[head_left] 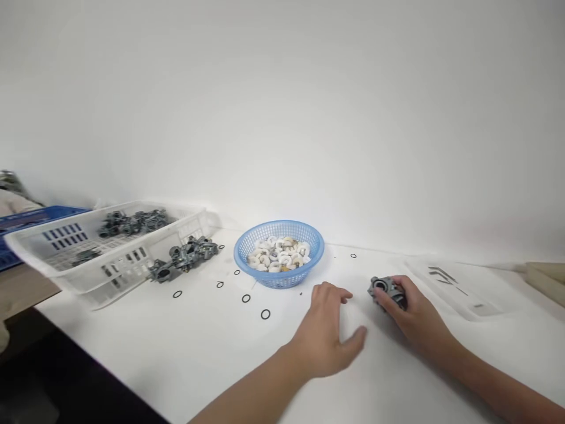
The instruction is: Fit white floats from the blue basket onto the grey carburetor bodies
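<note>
My right hand (pixel 415 312) is closed around a grey metal carburetor (pixel 384 288), with its round dark bore facing up toward me. To the left of it, my left hand (pixel 329 335) hovers over the white table (pixel 212 365), thumb and fingers apart and nothing between them. Just behind my left hand stands a blue mesh basket (pixel 279 281) holding many white ring-shaped pieces (pixel 282 256). Several black rubber rings (pixel 265 314) lie scattered on the table left of that hand.
At left, a white plastic crate (pixel 110 282) contains more carburetors (pixel 132 222); another group of carburetors (pixel 185 256) lies against its right side. A blue crate (pixel 44 215) sits beyond. On the right are a clear plastic sheet (pixel 468 294) with dark marks and a tan box (pixel 547 280).
</note>
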`<state>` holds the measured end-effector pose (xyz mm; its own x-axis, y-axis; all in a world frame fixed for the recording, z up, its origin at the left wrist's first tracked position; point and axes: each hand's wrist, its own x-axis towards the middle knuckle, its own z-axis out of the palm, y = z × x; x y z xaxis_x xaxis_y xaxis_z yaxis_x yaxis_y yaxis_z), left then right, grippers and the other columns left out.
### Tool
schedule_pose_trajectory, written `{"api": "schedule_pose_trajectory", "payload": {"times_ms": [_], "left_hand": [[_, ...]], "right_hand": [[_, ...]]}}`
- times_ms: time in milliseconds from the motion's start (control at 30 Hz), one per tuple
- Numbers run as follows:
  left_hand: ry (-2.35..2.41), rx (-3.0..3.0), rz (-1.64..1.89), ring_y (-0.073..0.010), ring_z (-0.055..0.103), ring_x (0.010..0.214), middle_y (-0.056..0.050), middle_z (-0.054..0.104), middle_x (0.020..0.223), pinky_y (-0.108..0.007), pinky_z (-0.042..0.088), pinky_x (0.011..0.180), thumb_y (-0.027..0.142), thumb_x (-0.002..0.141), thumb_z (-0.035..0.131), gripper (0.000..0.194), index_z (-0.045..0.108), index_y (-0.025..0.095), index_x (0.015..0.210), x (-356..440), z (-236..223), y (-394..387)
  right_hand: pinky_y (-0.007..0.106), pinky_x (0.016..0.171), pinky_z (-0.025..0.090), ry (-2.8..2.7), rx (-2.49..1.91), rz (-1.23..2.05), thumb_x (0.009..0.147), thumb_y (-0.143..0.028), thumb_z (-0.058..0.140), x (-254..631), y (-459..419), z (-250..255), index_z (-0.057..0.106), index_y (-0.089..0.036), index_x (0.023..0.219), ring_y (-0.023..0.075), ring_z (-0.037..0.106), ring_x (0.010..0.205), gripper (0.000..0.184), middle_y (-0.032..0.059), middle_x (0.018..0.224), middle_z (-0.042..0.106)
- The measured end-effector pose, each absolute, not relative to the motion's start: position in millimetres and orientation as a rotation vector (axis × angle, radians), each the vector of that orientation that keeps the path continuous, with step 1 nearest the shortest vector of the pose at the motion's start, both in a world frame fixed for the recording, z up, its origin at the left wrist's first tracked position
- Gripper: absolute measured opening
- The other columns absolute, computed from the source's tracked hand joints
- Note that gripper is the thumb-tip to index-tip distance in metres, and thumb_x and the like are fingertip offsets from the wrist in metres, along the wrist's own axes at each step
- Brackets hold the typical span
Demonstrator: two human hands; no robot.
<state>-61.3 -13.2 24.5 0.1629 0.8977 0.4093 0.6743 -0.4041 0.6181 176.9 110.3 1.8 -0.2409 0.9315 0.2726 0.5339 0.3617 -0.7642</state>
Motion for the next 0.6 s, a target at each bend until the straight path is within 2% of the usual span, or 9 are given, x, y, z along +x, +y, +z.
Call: {"api": "schedule_pose_trajectory", "payload": {"times_ms": [100, 133, 200, 300, 400, 500, 600], "left_hand": [[1.394, 2.196, 1.073, -0.0424, 0.054, 0.147, -0.024, 0.047, 0.156, -0.061, 0.063, 0.111, 0.046, 0.082, 0.097, 0.108, 0.034, 0.023, 0.167, -61, 21, -18], [1.359, 2.219, 1.080, -0.0438, 0.051, 0.152, -0.025, 0.043, 0.160, -0.060, 0.065, 0.111, 0.046, 0.079, 0.101, 0.119, 0.028, 0.024, 0.170, -61, 20, -18], [1.304, 2.271, 1.119, -0.0445, 0.047, 0.158, -0.026, 0.041, 0.163, -0.056, 0.067, 0.107, 0.044, 0.076, 0.104, 0.124, 0.024, 0.026, 0.170, -59, 17, -18], [1.285, 2.350, 1.265, -0.0400, 0.051, 0.155, -0.022, 0.050, 0.152, -0.052, 0.067, 0.107, 0.041, 0.077, 0.102, 0.111, 0.030, 0.028, 0.160, -58, 20, -17], [1.456, 2.370, 1.507, -0.0344, 0.059, 0.142, -0.017, 0.058, 0.139, -0.056, 0.059, 0.117, 0.038, 0.091, 0.086, 0.071, 0.042, 0.028, 0.145, -78, 36, -20], [1.905, 2.197, 1.701, -0.0332, 0.062, 0.133, -0.013, 0.064, 0.134, -0.060, 0.054, 0.119, 0.039, 0.103, 0.073, 0.034, 0.060, 0.023, 0.130, -144, 64, -31], [2.473, 1.771, 1.694, -0.0308, 0.068, 0.125, -0.011, 0.068, 0.136, -0.055, 0.059, 0.109, 0.044, 0.108, 0.074, 0.035, 0.068, 0.019, 0.132, -243, 93, -49]], "right_hand": [[0.043, 0.080, 0.067, -1.662, -1.206, 1.150, 0.099, -0.088, 0.056, 162, 84, 10, 0.069, -0.026, 0.104, 0.0352, 0.082, 0.101, 0.063, 0.0109, 0.105, 0.083], [0.044, 0.082, 0.067, -1.633, -1.164, 1.238, 0.099, -0.090, 0.054, 155, 74, 13, 0.069, -0.026, 0.102, 0.0359, 0.082, 0.101, 0.066, 0.0117, 0.106, 0.083], [0.045, 0.081, 0.068, -1.636, -1.100, 1.312, 0.100, -0.090, 0.054, 140, 56, 16, 0.070, -0.026, 0.099, 0.0339, 0.081, 0.094, 0.066, 0.0100, 0.099, 0.082], [0.043, 0.080, 0.066, -1.674, -1.014, 1.328, 0.100, -0.086, 0.061, 126, 40, 14, 0.068, -0.026, 0.096, 0.0303, 0.076, 0.086, 0.060, 0.0064, 0.090, 0.078], [0.046, 0.087, 0.066, -1.671, -0.999, 1.264, 0.101, -0.083, 0.062, 127, 35, 9, 0.067, -0.027, 0.099, 0.0317, 0.076, 0.089, 0.056, 0.0078, 0.095, 0.079], [0.047, 0.077, 0.064, -1.732, -1.169, 1.091, 0.100, -0.085, 0.059, 135, 37, 8, 0.066, -0.031, 0.102, 0.0326, 0.072, 0.082, 0.055, 0.0057, 0.089, 0.077], [0.045, 0.069, 0.059, -1.764, -1.337, 0.939, 0.095, -0.090, 0.059, 143, 39, 9, 0.061, -0.033, 0.107, 0.0323, 0.070, 0.076, 0.058, 0.0025, 0.087, 0.077]]}}
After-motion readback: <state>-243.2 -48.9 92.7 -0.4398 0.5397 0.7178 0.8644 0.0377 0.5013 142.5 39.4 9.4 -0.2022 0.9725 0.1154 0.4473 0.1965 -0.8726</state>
